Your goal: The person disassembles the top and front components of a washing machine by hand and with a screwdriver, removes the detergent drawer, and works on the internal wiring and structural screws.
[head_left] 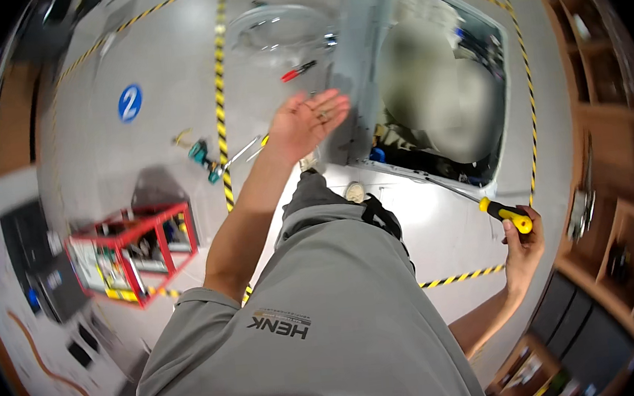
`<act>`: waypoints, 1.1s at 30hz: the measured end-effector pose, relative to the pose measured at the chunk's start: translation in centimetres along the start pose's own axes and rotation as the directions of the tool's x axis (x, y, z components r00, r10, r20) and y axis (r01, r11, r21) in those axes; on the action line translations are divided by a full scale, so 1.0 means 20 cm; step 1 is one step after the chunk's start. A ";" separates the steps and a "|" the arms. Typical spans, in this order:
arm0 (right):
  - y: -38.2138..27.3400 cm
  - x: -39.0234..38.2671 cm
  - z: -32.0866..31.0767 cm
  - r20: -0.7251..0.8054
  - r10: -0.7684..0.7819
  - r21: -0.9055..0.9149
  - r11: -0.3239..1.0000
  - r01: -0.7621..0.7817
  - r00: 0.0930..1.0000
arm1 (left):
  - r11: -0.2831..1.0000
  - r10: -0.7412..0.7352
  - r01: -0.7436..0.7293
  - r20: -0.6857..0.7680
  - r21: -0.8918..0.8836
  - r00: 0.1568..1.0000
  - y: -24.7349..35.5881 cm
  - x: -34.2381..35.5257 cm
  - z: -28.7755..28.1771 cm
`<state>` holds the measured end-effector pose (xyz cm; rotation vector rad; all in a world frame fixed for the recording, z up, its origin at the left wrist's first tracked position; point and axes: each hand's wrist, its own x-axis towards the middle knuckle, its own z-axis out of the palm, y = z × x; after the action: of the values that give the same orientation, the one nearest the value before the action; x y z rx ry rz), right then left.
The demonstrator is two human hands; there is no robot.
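Observation:
My left hand [311, 125] is held out palm up with its fingers stretched, beside the grey side panel [354, 59] of an opened appliance cabinet. A tiny dark speck shows near its fingers, too small to name. My right hand [524, 251] grips a screwdriver [505, 213] by its yellow and black handle. Its long shaft points left toward the near edge of the cabinet [503, 68], and I cannot tell whether the tip touches it. Inside the cabinet sits a large pale rounded tub [436, 89], with wires and dark parts around it.
Left of the cabinet lie a clear round cover [280, 31] and red-handled pliers [298, 71]. Further left are a teal power drill [204, 161] and a red-framed tool carrier [137, 251]. Yellow-black tape [221, 93] marks the floor. Wooden shelves [613, 225] line the right.

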<state>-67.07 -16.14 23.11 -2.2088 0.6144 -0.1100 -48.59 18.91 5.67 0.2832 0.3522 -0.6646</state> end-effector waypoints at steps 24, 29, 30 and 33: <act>-0.35 -0.44 0.52 0.520 -0.421 -0.007 0.868 0.497 0.743 | 0.848 0.403 -0.530 -0.651 0.003 0.643 -0.80 -1.85 -0.97; -0.41 -0.63 0.66 0.432 -0.385 0.111 0.920 0.376 0.816 | 0.843 0.449 -0.533 -0.639 0.073 0.624 -0.50 -2.06 -1.14; -0.39 -0.63 0.67 0.402 -0.381 0.177 0.925 0.337 0.833 | 0.843 0.450 -0.532 -0.650 0.082 0.612 -0.45 -2.08 -1.16; -0.37 -0.64 0.64 0.329 -0.359 0.338 0.909 0.245 0.873 | 0.833 0.513 -0.535 -0.561 0.143 0.649 -0.27 -2.13 -1.27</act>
<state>-71.76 2.81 21.79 -1.9499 0.0198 0.0709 -88.96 47.45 -0.78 0.5346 0.8356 0.0348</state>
